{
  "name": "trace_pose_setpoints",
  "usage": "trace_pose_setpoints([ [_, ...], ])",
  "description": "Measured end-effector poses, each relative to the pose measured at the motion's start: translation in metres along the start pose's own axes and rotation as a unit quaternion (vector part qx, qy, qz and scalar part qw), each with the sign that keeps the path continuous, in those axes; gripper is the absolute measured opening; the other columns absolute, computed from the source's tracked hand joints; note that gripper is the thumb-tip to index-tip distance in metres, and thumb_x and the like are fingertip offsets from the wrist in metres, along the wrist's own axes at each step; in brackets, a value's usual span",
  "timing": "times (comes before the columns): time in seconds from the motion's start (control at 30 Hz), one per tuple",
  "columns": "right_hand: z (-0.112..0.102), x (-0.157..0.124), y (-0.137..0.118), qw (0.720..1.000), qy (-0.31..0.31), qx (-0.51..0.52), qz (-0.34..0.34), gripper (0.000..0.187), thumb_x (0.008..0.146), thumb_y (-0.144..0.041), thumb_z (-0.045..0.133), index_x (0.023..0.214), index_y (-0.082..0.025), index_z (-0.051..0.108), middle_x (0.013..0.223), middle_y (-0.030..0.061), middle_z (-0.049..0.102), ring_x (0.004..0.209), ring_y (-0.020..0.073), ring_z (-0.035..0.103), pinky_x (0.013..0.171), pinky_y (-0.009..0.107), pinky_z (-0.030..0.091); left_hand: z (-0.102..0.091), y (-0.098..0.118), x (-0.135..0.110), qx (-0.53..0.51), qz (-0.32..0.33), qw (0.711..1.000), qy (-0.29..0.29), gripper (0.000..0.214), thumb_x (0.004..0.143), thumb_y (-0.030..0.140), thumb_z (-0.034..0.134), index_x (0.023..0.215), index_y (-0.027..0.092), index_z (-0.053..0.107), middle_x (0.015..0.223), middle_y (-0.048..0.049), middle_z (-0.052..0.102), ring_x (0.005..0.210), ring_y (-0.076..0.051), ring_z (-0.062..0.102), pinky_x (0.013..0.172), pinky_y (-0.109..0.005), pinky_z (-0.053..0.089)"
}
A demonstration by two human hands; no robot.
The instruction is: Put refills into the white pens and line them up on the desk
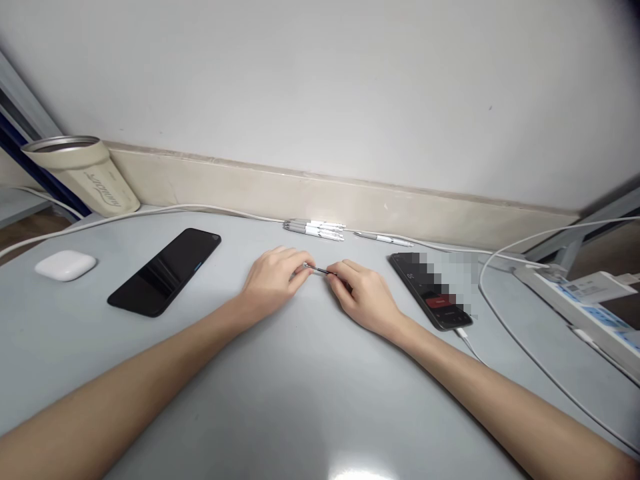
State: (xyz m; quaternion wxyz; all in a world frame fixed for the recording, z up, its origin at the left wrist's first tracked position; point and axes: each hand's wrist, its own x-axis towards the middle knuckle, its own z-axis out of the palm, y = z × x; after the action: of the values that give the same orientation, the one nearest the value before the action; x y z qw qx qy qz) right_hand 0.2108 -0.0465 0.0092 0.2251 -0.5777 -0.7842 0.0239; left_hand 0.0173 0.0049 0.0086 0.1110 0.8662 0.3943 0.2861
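Note:
My left hand [274,280] and my right hand [364,297] meet at the middle of the grey table [300,400]. Both pinch the ends of one thin metal pen part [318,269], the left at its left end, the right at its right end. Fingers of both hands are curled closed around it. Just beyond the hands, by the wall, lie several white and grey pens [315,229], and one more pen [385,239] lies apart to their right.
A black phone [165,271] lies screen-up on the left, a white earbud case [65,265] further left, a beige tumbler [85,175] at the back left. Right: a charging phone [430,293], white cables [520,347], a power strip [585,310].

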Motion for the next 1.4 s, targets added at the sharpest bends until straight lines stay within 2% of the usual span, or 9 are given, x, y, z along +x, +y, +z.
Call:
trace_pose_setpoints([
  [0.1,-0.0003,0.0002,0.0006,1.000,0.003,0.008,0.001,0.021,0.094,-0.027,0.039,0.097,-0.023,0.059,0.086,0.0018,0.063,0.071,0.0141,0.058,0.065,0.024,0.037,0.0003,-0.0007,-0.0004,-0.021,-0.018,1.000,-0.002,0.019,0.088,0.030,0.046,0.099,0.026,0.061,0.082,0.0017,0.063,0.081,-0.017,0.057,0.074,-0.030,0.043],
  [0.2,-0.0002,0.0004,0.0023,0.999,0.015,0.032,0.003,0.019,0.093,-0.026,0.041,0.098,-0.023,0.059,0.088,0.0023,0.065,0.074,0.0149,0.059,0.068,0.025,0.039,0.0024,-0.0040,-0.0004,-0.038,-0.035,0.999,0.009,0.023,0.089,0.025,0.041,0.103,0.023,0.059,0.090,-0.0010,0.064,0.089,-0.018,0.057,0.080,-0.031,0.044],
  [0.43,0.0012,0.0010,0.0053,0.998,0.029,0.060,0.002,0.018,0.092,-0.025,0.043,0.098,-0.022,0.060,0.089,0.0027,0.066,0.074,0.0154,0.060,0.070,0.026,0.041,0.0051,-0.0077,0.0013,-0.037,-0.013,0.999,-0.005,0.033,0.094,0.023,0.033,0.112,0.023,0.060,0.108,-0.0006,0.065,0.100,-0.020,0.053,0.090,-0.035,0.042],
  [0.7,0.0007,0.0013,0.0033,0.998,0.028,0.055,-0.006,0.018,0.093,-0.024,0.043,0.098,-0.022,0.060,0.090,0.0024,0.066,0.076,0.0153,0.061,0.072,0.026,0.042,0.0057,-0.0083,0.0009,-0.023,0.007,1.000,-0.012,0.036,0.094,0.024,0.033,0.119,0.024,0.059,0.102,-0.0023,0.065,0.097,-0.020,0.051,0.087,-0.035,0.043],
  [1.1,0.0021,0.0011,0.0034,0.999,0.021,0.043,-0.013,0.018,0.092,-0.023,0.044,0.098,-0.023,0.061,0.089,0.0027,0.066,0.077,0.0157,0.061,0.072,0.027,0.042,0.0069,-0.0044,-0.0005,0.018,0.035,0.999,0.011,0.030,0.092,0.025,0.038,0.111,0.019,0.061,0.099,-0.0057,0.065,0.095,-0.022,0.050,0.083,-0.036,0.045],
  [1.4,-0.0004,0.0011,0.0028,0.999,0.015,0.029,-0.008,0.017,0.093,-0.025,0.043,0.097,-0.023,0.060,0.085,0.0015,0.063,0.071,0.0139,0.058,0.067,0.025,0.040,0.0049,0.0002,-0.0012,-0.013,0.046,0.999,0.017,0.028,0.085,0.011,0.040,0.110,0.019,0.051,0.104,-0.0053,0.058,0.099,-0.020,0.052,0.085,-0.034,0.045],
])
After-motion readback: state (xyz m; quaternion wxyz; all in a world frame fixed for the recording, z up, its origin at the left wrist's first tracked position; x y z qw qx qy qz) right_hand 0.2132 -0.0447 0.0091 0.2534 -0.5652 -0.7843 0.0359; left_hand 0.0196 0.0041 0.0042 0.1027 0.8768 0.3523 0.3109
